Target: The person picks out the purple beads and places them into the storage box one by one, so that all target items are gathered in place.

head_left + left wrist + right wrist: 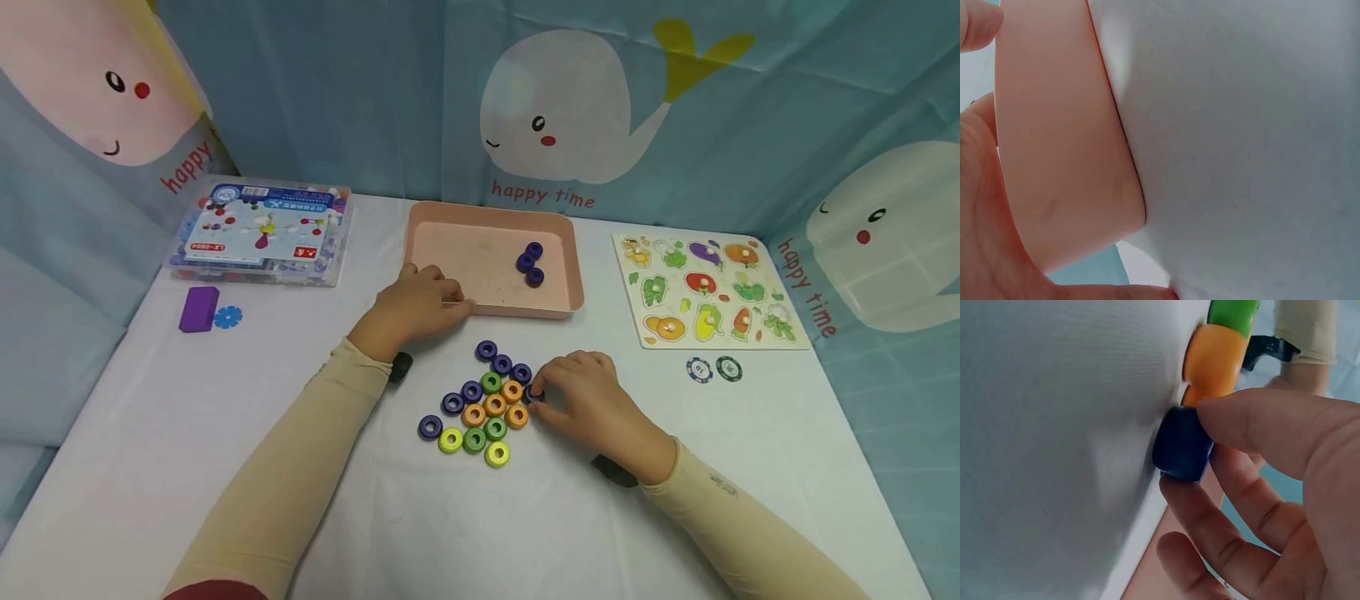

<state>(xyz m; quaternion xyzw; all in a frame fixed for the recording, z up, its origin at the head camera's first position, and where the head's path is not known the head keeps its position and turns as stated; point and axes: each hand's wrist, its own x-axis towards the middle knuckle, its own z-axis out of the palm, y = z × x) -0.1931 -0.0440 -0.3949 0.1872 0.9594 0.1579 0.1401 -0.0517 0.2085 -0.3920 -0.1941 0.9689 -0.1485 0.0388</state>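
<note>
Thick coloured rings lie close together on the white table: dark blue (430,427), green (475,440), orange (473,415) and yellow (497,454). At the right side of this group, my right hand (596,410) pinches a dark blue ring (1183,444) between thumb and fingers, right beside an orange ring (1213,359). My left hand (416,307) rests at the near left corner of a pink tray (495,215), fingers relaxed over its rim. Three dark blue rings (526,263) sit inside the tray, toward its right side. The left wrist view shows the tray's outer wall (1066,137) close up.
A clear plastic box (258,233) with a printed label stands back left. In front of it lie a purple block (198,309) and a blue notched disc (228,317). On the right are a vegetable puzzle board (678,283) and two chips (699,370). A whale-print curtain (360,100) hangs behind.
</note>
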